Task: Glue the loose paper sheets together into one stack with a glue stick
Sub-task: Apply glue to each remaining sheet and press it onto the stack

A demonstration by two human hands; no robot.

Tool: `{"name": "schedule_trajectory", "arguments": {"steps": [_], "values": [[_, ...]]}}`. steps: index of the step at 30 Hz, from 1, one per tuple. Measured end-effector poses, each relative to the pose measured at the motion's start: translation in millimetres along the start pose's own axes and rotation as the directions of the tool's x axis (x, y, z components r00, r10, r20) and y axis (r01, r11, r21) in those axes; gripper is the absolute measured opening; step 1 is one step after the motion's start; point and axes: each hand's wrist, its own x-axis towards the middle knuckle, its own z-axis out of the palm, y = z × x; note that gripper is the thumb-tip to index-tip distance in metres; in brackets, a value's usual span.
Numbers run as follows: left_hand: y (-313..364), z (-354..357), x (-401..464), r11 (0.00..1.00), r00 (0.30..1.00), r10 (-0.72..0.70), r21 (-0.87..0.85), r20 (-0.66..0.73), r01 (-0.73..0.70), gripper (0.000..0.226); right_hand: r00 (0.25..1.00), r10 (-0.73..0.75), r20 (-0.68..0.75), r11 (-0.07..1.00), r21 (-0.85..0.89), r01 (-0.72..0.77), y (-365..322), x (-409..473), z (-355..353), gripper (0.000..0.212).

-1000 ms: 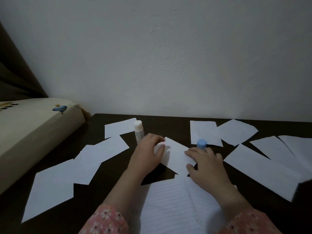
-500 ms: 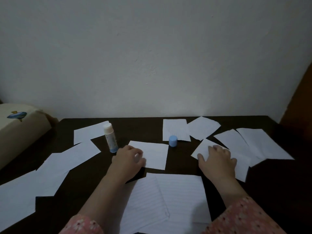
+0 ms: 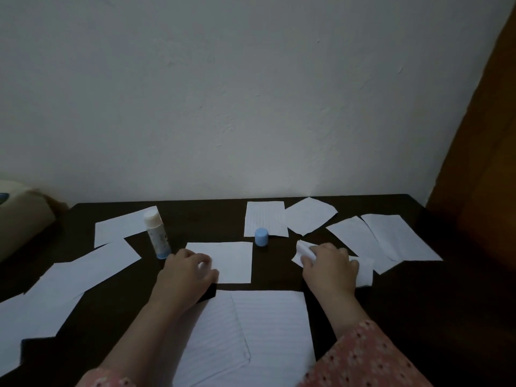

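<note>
Paper lies scattered over the dark table [image 3: 418, 317], many loose sheets well apart from each other. Nearest to the person is a larger lined sheet [image 3: 268, 325], and just behind it a small sheet [image 3: 231, 261] lies flat. The left hand [image 3: 185, 270] rests on the left edge of this small sheet with curled fingers; I cannot tell if it pinches the edge or only presses it down. The right hand [image 3: 329, 268] is curled around another sheet [image 3: 304, 251], whose near corner bends up between the fingers, so this one is held and partly lifted from the table.

The glue stick [image 3: 157, 236] stands upright behind the left hand, just beside it but not touching, and its top is uncovered. The blue cap [image 3: 261, 237] stands alone between the two hands, a little further back. More sheets [image 3: 391, 238] lie to the right, and others to the left and near the wall.

I think the sheets are very light and thin, so they bend and crumple easily, and they can slide on the smooth table when somebody pushes them. It is better to take one at a corner or edge, lifting it with a fingertip first, and to hold the lower sheet flat while the glue goes on. The glue stick is stiff and small; one takes it around the body.
</note>
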Motion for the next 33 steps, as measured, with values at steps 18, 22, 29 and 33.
{"name": "schedule_trajectory", "arguments": {"steps": [18,22,29,33], "values": [[15.5,-18.0,-11.4,0.774,0.998,-0.053,-0.631,0.022,0.055,0.034,0.858,-0.506,-0.086,0.820,0.261,0.509,-69.1,-19.8,2.1,0.038],[17.6,-25.4,-16.8,0.585,0.998,-0.033,-0.808,0.061,0.069,0.027,0.794,-0.598,-0.112,0.747,0.282,0.602,-83.6,-26.7,5.5,0.038],[-0.1,-29.9,-12.7,0.485,0.982,-0.186,-0.865,0.044,0.130,0.014,0.899,-0.418,-0.132,0.859,0.266,0.438,-81.9,-24.6,11.9,0.066],[-8.0,-31.9,-9.5,0.328,0.957,-0.278,-0.928,0.082,0.175,0.018,0.976,-0.211,0.055,0.888,0.428,0.168,-73.9,-14.0,10.6,0.062]]}}
